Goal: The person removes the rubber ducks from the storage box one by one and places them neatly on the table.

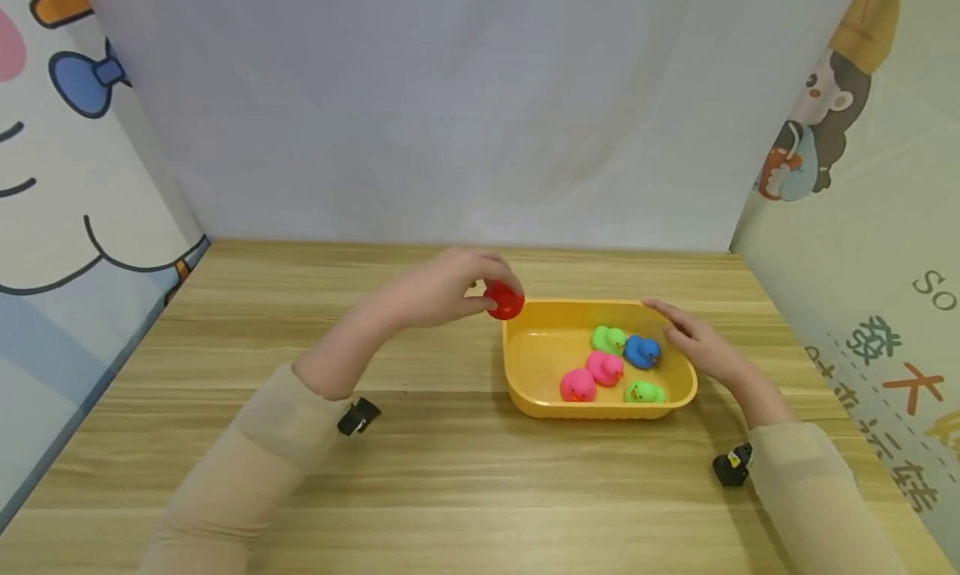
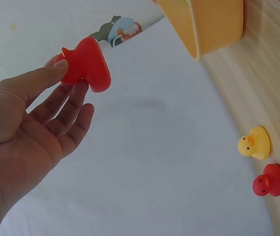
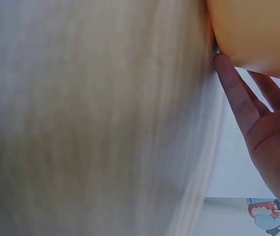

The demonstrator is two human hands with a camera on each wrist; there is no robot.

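Observation:
My left hand (image 1: 457, 292) pinches a red rubber duck (image 1: 506, 301) between thumb and fingers, just above the left end of a yellow plastic basin (image 1: 536, 408). In the left wrist view, the red duck (image 2: 88, 66) is tilted, its base facing away from the palm. My right hand (image 1: 705, 346) rests at the basin's right end, fingers extended and touching its side. The right wrist view shows fingertips against the basin wall (image 3: 258, 34). Inside the basin sit two green ducks (image 1: 608, 339), two pink ducks (image 1: 604, 368) and a blue duck (image 1: 642, 352).
On the wooden table (image 1: 450, 492), a yellow duck (image 2: 255, 143) and another red duck (image 2: 269, 180) stand side by side in the left wrist view; my left hand mostly hides them from the head camera. A pale cloth (image 1: 450, 142) hangs along the table's back edge.

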